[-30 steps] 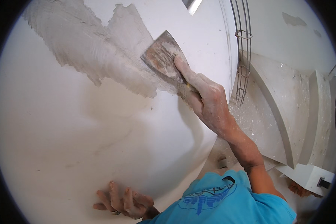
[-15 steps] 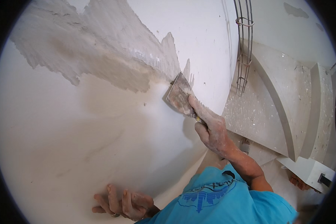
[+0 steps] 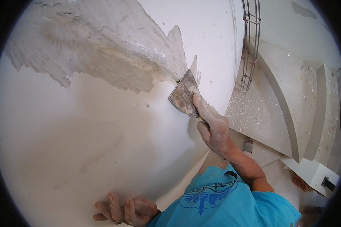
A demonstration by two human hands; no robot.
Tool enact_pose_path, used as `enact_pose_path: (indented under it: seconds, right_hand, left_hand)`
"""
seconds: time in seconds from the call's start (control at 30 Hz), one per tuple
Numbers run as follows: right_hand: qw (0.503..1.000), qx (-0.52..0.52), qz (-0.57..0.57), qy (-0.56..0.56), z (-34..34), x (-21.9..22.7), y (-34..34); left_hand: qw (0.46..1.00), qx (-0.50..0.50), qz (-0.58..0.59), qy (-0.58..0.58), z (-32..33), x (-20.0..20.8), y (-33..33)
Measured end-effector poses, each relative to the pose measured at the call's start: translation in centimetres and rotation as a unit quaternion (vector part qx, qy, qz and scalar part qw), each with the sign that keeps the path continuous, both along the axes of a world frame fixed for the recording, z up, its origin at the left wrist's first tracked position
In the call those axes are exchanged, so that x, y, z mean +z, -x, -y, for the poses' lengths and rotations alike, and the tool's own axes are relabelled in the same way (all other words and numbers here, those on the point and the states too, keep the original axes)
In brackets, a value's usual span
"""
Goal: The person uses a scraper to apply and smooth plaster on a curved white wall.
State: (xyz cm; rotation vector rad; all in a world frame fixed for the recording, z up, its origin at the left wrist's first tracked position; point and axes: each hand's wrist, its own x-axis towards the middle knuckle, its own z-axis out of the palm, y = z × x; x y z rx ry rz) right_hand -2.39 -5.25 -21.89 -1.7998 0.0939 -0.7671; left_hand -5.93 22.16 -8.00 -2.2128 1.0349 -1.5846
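Observation:
My right hand (image 3: 215, 131) is closed round the handle of a putty knife (image 3: 185, 92), its index finger stretched along the dirty metal blade. The blade's edge lies at the right end of a rough grey scraped patch (image 3: 102, 43) on the white wall (image 3: 113, 125). Small crumbs of coating sit on the blade and along the finger. My left hand (image 3: 130, 210) is low at the left, near the wall, with a ring on one finger. Its fingers are apart and slightly curled, holding nothing; whether it touches the wall I cannot tell.
Curved stairs (image 3: 261, 113) strewn with pale flakes rise at the right. A bundle of bare steel bars (image 3: 250, 49) stands beside the wall's edge. A white block (image 3: 310, 174) with a dark fitting is at the lower right. One sandalled foot (image 3: 248, 145) shows below my right arm.
The view has shifted slightly. The putty knife remains at the patch's right end, its blade turned a little. My left hand stays low at the left.

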Motion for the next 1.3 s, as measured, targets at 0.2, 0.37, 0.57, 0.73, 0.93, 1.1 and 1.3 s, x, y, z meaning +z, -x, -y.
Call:
enact_pose_path:
  seconds: [0.2,0.37,0.57,0.73,0.93,1.1,1.3]
  right_hand:
    - [1.000,-0.019,0.014,0.017,0.2,-0.4,-0.6]
    - [0.998,-0.037,0.046,0.018,2.3,3.9,-2.8]
    - [0.999,-0.036,0.016,0.036,1.5,1.8,-1.2]
    - [0.997,-0.050,0.043,0.048,3.5,4.1,-3.3]
    - [0.999,-0.038,-0.007,0.038,2.4,2.8,-1.8]
    - [0.998,-0.038,0.019,0.054,4.2,4.0,-3.0]
    - [0.997,-0.022,0.012,0.069,3.5,3.8,-1.7]
  left_hand:
    - [1.000,-0.007,0.004,-0.014,0.4,-0.3,-0.5]
    - [1.000,0.000,-0.012,-0.006,0.2,0.1,0.0]
    - [1.000,-0.011,-0.007,0.002,0.4,-0.2,-0.1]
    - [1.000,-0.010,-0.013,-0.003,1.1,0.3,-0.4]
    - [1.000,-0.007,0.003,0.029,1.1,-0.3,-0.6]
    - [0.998,-0.025,-0.005,0.050,2.1,-0.5,-0.4]
    - [0.999,-0.005,0.000,0.049,1.1,-0.8,0.0]
